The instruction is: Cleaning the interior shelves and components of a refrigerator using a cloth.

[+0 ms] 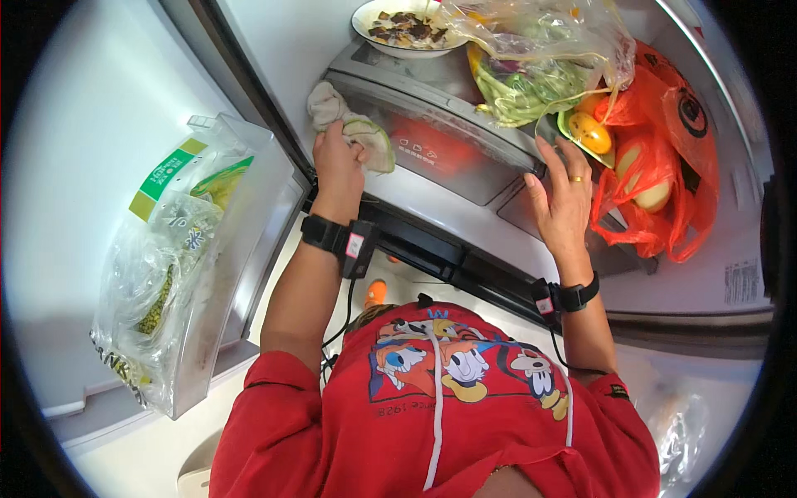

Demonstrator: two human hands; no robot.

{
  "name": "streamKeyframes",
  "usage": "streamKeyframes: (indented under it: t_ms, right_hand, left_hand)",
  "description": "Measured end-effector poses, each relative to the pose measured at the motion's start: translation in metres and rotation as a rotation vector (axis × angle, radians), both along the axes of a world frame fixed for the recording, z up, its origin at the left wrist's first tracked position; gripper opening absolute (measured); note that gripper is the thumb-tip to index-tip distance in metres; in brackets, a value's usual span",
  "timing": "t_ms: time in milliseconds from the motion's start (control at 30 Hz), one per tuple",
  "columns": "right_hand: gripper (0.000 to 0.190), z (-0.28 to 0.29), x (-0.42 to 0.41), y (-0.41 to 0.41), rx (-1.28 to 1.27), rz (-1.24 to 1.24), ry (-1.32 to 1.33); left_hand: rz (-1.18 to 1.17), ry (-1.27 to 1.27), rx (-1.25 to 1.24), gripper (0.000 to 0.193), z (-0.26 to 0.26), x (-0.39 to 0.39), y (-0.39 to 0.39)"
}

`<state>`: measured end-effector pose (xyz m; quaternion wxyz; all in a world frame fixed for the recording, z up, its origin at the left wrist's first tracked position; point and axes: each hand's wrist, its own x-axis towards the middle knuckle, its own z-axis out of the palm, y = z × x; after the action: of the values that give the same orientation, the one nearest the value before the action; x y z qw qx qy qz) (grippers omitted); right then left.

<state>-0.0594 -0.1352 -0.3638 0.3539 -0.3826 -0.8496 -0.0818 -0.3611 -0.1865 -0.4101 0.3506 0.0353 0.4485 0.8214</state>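
Observation:
My left hand [340, 163] grips a white cloth with a green edge [368, 143]. The cloth is bunched against the left end of a clear fridge drawer [398, 134], beside the inner side wall. My right hand [563, 193] has its fingers apart and holds nothing. Its fingertips are near a green-rimmed tray [570, 127] with a yellow fruit [589, 132]. Whether they touch the drawer front or the tray I cannot tell. To the right of that hand sits a red plastic bag [660, 168] with a pale, rounded item inside.
A white bowl of food [408, 28] and a clear bag of green vegetables [542, 75] rest above the drawer. At left, the open door's bin [218, 299] holds plastic food packages [168, 249]. The fridge's dark lower edge [429, 249] runs before my body.

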Motion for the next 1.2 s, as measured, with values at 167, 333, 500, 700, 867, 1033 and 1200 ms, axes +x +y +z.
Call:
streamKeyframes:
  t_ms: [167,333,500,700,867,1033,1200]
  right_hand:
    - [0.049,0.004,-0.003,0.002,0.057,-0.042,-0.298]
    - [0.048,0.007,-0.005,0.003,0.011,-0.015,-0.331]
    - [0.045,0.005,-0.009,0.007,-0.002,-0.028,-0.369]
    - [0.044,0.004,-0.009,0.009,-0.008,-0.049,-0.415]
    - [0.044,0.003,-0.013,0.006,-0.007,-0.073,-0.409]
    - [0.044,0.003,-0.01,0.007,0.003,-0.067,-0.403]
    - [0.044,0.003,-0.009,0.006,0.007,-0.068,-0.358]
  left_hand:
    - [-0.434,-0.494,0.445,0.012,-0.013,-0.025,0.024]
    - [-0.453,-0.566,0.538,0.02,-0.018,-0.019,0.024]
    - [-0.614,-0.401,0.46,0.02,-0.02,-0.017,0.016]
    - [-0.745,-0.449,0.368,0.016,-0.037,0.018,0.017]
    - [-0.998,-0.356,0.223,0.016,-0.047,0.069,0.014]
    - [-0.834,-0.378,0.132,0.02,-0.032,0.092,0.019]
    - [-0.567,-0.423,0.164,0.02,-0.033,0.035,0.022]
